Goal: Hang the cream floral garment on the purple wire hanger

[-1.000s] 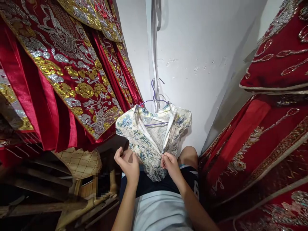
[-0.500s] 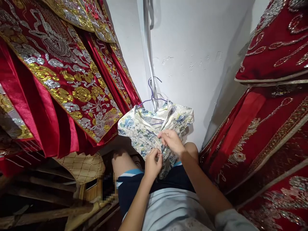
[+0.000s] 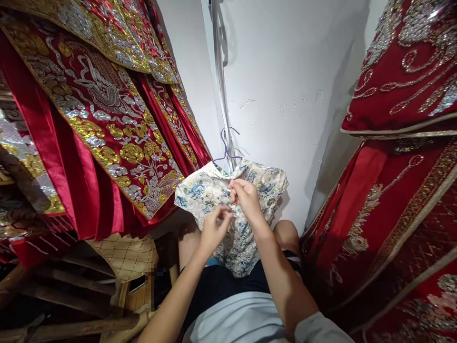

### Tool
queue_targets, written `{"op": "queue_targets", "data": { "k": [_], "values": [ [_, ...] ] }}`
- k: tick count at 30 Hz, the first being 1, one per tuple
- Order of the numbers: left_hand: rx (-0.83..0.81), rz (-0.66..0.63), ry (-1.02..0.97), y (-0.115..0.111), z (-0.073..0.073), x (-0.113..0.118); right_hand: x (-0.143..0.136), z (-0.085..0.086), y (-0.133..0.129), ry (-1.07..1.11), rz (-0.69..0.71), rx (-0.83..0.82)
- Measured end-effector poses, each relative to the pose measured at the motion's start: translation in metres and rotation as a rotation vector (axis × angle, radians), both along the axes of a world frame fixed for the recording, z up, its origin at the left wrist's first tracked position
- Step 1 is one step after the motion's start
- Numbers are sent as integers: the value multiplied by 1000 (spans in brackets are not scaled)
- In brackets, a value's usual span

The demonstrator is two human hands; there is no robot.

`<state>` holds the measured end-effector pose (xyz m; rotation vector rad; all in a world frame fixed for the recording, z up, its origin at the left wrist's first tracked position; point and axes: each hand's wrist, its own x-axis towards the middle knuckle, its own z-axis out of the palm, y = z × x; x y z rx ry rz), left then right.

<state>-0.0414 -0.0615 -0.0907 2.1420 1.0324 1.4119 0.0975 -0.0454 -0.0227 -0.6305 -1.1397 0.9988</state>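
A cream short-sleeved blouse (image 3: 200, 190) with blue and yellow flowers hangs on a purple hanger (image 3: 225, 147), its lower part hanging down between my knees. My right hand (image 3: 246, 197) pinches the blouse's front edge just below the collar, thumb against curled fingers. Lower and to the left, my left hand (image 3: 214, 228) is loosely curled over the front, thumb and forefinger a little apart. Nothing shows between those left fingertips, which are slightly blurred.
Red costumes with gold and silver sequins (image 3: 132, 152) hang at the left. More beaded red garments (image 3: 378, 190) crowd the right side. A white wall (image 3: 285, 62) with a pale vertical strip stands ahead. Wooden furniture (image 3: 89, 328) is at lower left.
My right hand has moved up the blouse front toward the collar. My left hand has come off the front edge and shifted left. The neckline, gaping before, now lies closer together.
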Motion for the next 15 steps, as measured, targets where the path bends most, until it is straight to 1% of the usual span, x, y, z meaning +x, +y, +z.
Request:
{"op": "queue_targets", "data": {
  "k": [1,2,3,4,5,6,8,10,12,13,15],
  "values": [
    [109,67,-84,3,22,1,2,0,-3,-3,-7,2],
    [191,111,-117,6,43,3,4,1,-4,-11,-17,11],
    [265,124,-114,9,63,6,6,5,-6,-25,-26,26],
    [318,113,-72,13,79,9,9,9,-6,-45,-31,46],
    [356,94,-9,16,93,12,11,14,-5,-67,-36,67],
    [396,88,54,20,103,16,13,18,-4,-84,-42,86],
    [470,97,154,24,115,24,15,20,2,-96,-68,109],
    [548,147,173,25,121,28,14,13,10,-93,-122,94],
    [610,232,103,26,125,23,11,-4,16,-109,-176,48],
    [619,284,39,28,127,17,10,-15,18,-117,-192,20],
    [564,376,-158,36,129,-6,9,-36,18,-120,-194,-35]
  ]
}}
